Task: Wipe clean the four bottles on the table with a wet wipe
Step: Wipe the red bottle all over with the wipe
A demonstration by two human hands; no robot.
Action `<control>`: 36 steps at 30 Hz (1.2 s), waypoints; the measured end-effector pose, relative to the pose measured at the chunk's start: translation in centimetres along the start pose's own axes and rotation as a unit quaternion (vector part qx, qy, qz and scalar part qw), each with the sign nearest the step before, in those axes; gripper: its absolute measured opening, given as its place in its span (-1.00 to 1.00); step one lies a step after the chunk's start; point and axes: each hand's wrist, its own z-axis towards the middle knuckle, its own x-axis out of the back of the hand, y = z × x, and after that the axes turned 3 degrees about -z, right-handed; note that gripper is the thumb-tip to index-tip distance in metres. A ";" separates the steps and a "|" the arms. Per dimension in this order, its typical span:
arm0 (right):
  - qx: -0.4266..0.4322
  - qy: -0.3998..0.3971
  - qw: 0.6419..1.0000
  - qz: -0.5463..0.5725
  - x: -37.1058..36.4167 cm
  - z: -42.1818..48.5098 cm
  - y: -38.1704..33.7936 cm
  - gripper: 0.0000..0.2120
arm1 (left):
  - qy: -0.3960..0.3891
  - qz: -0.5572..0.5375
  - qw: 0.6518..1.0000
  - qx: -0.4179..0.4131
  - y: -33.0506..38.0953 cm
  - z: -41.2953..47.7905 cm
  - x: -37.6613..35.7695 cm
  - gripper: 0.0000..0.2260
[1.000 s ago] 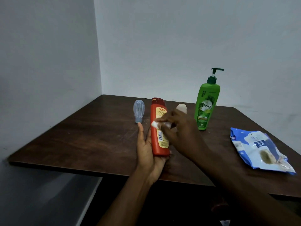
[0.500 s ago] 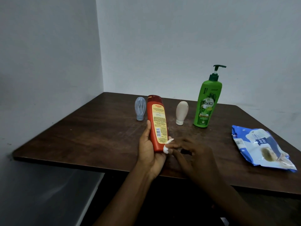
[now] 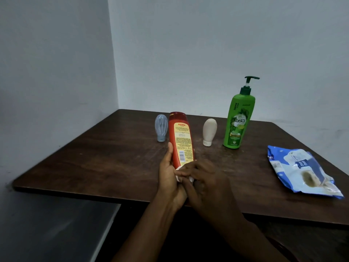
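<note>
The left hand point(image 3: 170, 178) wraps the lower end of the red shampoo bottle point(image 3: 180, 138), while the right hand point(image 3: 205, 184) pinches a white wet wipe point(image 3: 186, 177) against its base. The bottle's stiff, glossy plastic probably turns slippery when wet, so gripping low around the body seems wisest. Beyond the hands stand the green pump bottle point(image 3: 238, 120), cream bottle point(image 3: 209, 131) and clear bottle point(image 3: 161, 129).

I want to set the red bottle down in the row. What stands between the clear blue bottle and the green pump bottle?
Only the small cream bottle, cap down, as the head view shows.
</note>
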 end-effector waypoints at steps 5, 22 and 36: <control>-0.066 0.034 0.995 0.061 1.5 -0.3 1.1 -0.87 | -0.002 0.013 1.000 -0.024 0.0 0.4 -0.2 -0.54; -0.038 0.052 0.998 -0.014 1.2 9.1 2.8 -0.89 | -0.031 0.016 0.999 -0.001 -0.1 0.8 0.3 -0.58; 0.094 -0.012 0.990 -0.102 -0.7 12.1 1.0 -0.84 | -0.019 0.051 0.999 -0.007 -0.5 1.0 0.4 -0.66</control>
